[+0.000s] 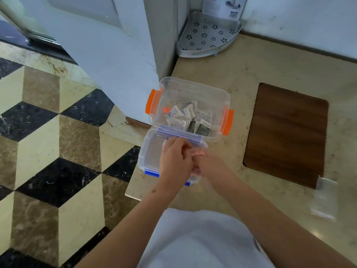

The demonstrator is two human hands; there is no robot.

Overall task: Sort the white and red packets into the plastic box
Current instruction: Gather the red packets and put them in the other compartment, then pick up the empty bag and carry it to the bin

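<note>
A clear plastic box with orange latches (pixel 228 120) stands open on the beige counter and holds several white and dark packets (pixel 181 118). Nearer to me sits a clear box with blue latches (pixel 148 151). Both hands meet above this box. My right hand (pixel 210 166) holds a small bundle of pinkish-red packets (pixel 198 152) in its curled fingers. My left hand (pixel 174 161) has its fingers curled against that bundle and pinches it. The hands hide most of the bundle and the blue-latched box's right side.
A dark wooden board (pixel 286 132) lies to the right on the counter. An empty clear bag (pixel 324 198) lies near the right edge. A perforated metal corner shelf (pixel 206 33) stands at the back. The counter's left edge drops to a patterned floor (pixel 48 151).
</note>
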